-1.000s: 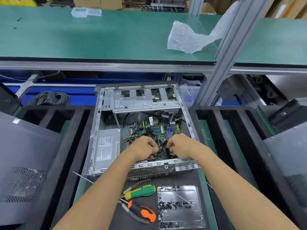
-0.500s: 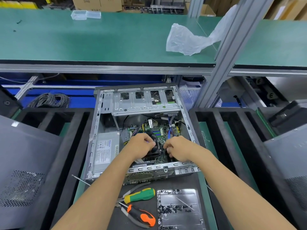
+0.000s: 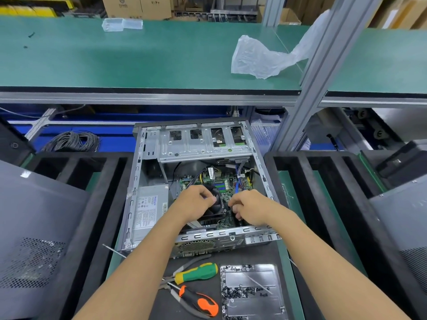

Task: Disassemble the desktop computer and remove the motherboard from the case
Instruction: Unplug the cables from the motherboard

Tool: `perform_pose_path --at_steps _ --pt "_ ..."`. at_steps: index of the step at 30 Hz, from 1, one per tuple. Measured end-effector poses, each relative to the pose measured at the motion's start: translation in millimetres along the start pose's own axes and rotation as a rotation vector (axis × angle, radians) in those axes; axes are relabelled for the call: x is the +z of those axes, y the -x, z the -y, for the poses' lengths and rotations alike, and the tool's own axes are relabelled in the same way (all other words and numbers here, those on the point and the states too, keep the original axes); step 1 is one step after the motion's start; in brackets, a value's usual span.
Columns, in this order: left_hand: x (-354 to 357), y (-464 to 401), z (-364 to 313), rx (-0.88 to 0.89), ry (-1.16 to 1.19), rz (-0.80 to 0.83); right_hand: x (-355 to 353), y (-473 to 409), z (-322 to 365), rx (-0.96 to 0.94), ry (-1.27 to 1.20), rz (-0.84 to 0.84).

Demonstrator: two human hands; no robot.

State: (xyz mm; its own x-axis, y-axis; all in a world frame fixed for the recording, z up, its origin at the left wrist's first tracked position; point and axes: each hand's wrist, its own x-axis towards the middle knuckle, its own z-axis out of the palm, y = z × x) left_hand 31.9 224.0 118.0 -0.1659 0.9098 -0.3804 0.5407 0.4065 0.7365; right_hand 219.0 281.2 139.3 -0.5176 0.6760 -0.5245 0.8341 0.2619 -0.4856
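An open grey desktop case (image 3: 136, 181) lies on the bench in front of me. Inside it sits the green motherboard (image 3: 227, 187) with coloured cables, a black CPU fan and heatsink (image 3: 217, 210) in its middle, and a silver power supply (image 3: 150, 209) at the left. My left hand (image 3: 196, 203) is curled over the fan's left side, fingers closed on its edge. My right hand (image 3: 248, 207) is bent at the fan's right side, its fingertips pressed down on the board; what they pinch is hidden. A metal drive cage (image 3: 203, 144) covers the case's far end.
Near the front edge lie a green-handled screwdriver (image 3: 196, 272), an orange-and-black screwdriver (image 3: 201, 301), pliers (image 3: 184, 265) and a metal tray of screws (image 3: 251, 292). Black foam racks (image 3: 76, 204) flank the case, holding grey side panels (image 3: 30, 227). A plastic bag (image 3: 258, 58) lies on the green upper shelf.
Both hands have shifted slightly away from me inside the case and stay on either side of the fan. The view has tilted a little.
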Motion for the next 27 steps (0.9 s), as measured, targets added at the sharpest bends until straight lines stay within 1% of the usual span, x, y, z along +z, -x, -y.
perform_pose_path --at_steps 10,21,27 --pt "-3 6 0 -0.007 -0.030 -0.032 4 2 7 -0.030 -0.050 -0.032" --pt "-3 7 -1 -0.018 -0.007 -0.056 5 0 11 -0.020 -0.075 -0.129" --pt "-8 6 1 -0.019 -0.018 -0.115 8 -1 8 0.005 -0.085 -0.144"
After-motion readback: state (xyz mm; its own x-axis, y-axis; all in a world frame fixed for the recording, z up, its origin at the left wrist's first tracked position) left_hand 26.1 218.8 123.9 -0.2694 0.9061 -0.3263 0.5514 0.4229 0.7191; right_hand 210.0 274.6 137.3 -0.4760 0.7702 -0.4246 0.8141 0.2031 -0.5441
